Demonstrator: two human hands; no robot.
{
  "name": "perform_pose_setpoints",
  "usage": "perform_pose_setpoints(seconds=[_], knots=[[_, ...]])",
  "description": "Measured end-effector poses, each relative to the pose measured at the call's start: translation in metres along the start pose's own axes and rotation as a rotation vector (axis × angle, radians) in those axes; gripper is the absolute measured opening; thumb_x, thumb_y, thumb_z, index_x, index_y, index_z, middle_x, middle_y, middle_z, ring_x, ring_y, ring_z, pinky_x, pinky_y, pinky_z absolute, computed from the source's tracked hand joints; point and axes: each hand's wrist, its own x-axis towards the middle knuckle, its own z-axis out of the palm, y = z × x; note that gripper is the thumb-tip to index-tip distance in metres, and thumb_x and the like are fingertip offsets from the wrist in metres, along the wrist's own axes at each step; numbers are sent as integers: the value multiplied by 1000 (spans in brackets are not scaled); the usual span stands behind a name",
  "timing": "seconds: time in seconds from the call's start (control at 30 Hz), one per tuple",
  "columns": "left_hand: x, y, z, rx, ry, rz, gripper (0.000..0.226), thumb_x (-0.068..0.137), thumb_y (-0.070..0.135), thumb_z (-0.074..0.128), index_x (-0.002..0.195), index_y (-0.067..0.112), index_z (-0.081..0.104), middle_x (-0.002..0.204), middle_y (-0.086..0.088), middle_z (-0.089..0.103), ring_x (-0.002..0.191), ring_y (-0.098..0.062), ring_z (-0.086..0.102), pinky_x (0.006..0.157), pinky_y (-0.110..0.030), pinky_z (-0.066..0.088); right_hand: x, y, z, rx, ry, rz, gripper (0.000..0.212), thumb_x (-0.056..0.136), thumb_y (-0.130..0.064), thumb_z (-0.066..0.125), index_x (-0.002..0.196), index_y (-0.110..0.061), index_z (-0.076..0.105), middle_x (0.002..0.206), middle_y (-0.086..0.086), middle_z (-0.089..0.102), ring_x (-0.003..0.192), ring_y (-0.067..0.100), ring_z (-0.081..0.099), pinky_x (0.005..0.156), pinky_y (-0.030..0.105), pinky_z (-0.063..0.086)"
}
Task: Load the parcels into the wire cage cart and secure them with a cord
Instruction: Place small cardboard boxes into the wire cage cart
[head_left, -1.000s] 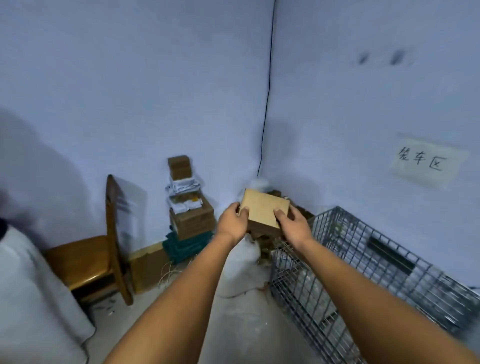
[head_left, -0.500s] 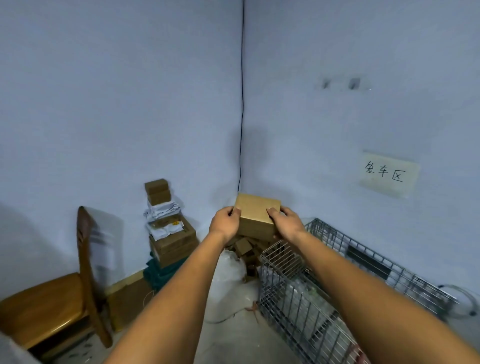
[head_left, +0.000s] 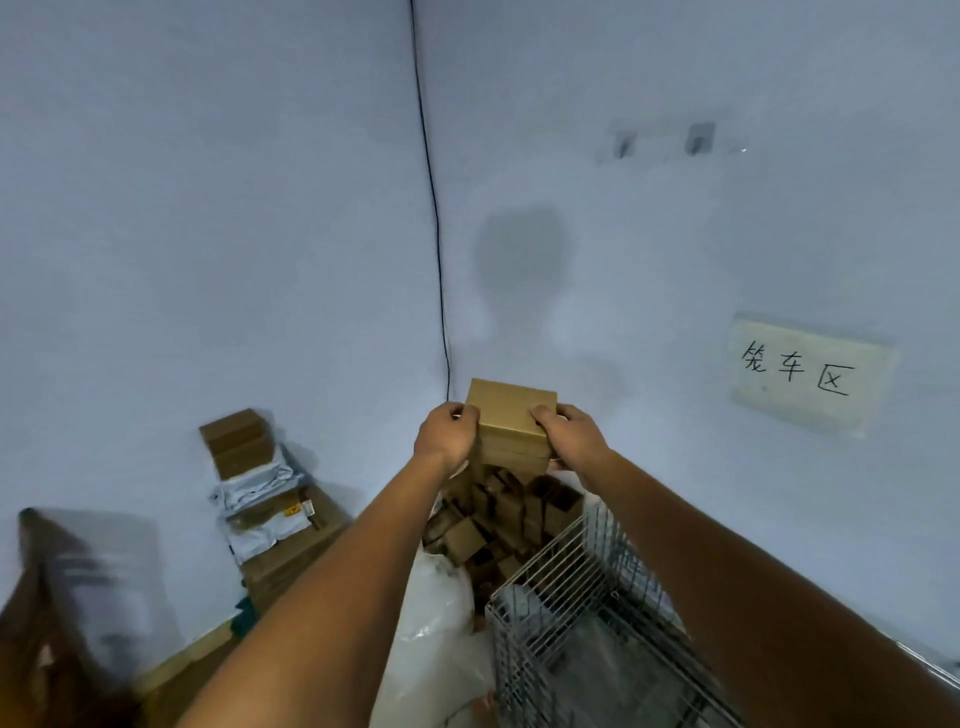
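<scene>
Head view — both hands' grip clamps box (head_left: 511, 423); wall corner, cage cart (head_left: 582, 618) below.

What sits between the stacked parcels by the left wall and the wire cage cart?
In the head view, a white plastic bag and a heap of small cardboard boxes, partly hidden by the left forearm.

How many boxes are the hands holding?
1. A brown box is held up in front of the wall corner, the left hand gripping its left side and the right hand its right. Nothing seems hidden behind it.
</scene>
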Motion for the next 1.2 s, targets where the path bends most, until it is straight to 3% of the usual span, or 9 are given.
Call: perform_pose_setpoints(seconds=[0.17,0.33,0.47,0.57,0.63,0.73,0.83,0.93,1.2], knots=[[86,25,91,3,-114,-52,39,99,35,46,126,13,65,130,-11,64,117,-31,60,106,-45,48,87,20,-57,1,52,74,55,90,-49,61,138,-25,55,123,7,66,98,27,69,58,31,58],[177,39,210,108,-249,7,40,102,34,42,129,13,63,132,-10,63,116,-29,59,100,-38,47,181,75,-125,5,182,146,60,90,-50,61,143,-25,51,126,9,65,101,30,70,82,45,63],[244,29,312,140,-425,21,39,101,36,40,126,15,60,123,-11,63,108,-30,60,99,-44,50,245,132,-171,7,308,237,66,90,-50,62,148,-22,47,134,11,62,108,32,67,91,50,60],[285,13,388,160,-553,31,36,100,39,40,121,18,59,112,-8,65,95,-27,62,82,-38,51,284,180,-199,33,423,318,67,89,-49,65,148,-22,48,136,9,62,110,30,67,94,50,58],[294,-7,427,194,-639,2,32,99,41,41,116,20,58,101,-4,64,87,-24,62,74,-37,51,292,216,-207,41,472,385,65,88,-49,68,145,-25,50,131,8,64,104,27,69,90,49,60],[293,-48,474,217,-786,-76,34,101,43,41,124,23,56,106,-3,63,89,-22,62,83,-39,54,290,273,-203,104,529,508,62,88,-47,71,142,-24,53,125,11,66,96,26,71,82,47,63],[290,-86,513,264,-894,-75,35,103,38,42,131,22,56,91,7,58,76,-9,55,63,-29,44,288,323,-201,145,567,607,60,90,-40,71,143,-19,53,126,14,65,97,30,71,77,51,63],[286,-134,550,281,-956,-102,29,102,33,45,126,25,57,92,7,60,78,-11,61,60,-27,49,296,381,-196,148,572,667,57,92,-35,69,145,-25,51,118,14,67,97,30,71,80,52,63],[278,-283,615,310,-875,-202,20,105,29,46,118,23,61,105,2,66,87,-15,65,72,-30,55,322,541,-147,174,444,749,63,98,-32,64,155,-27,39,116,9,69,92,28,71,82,49,62]])
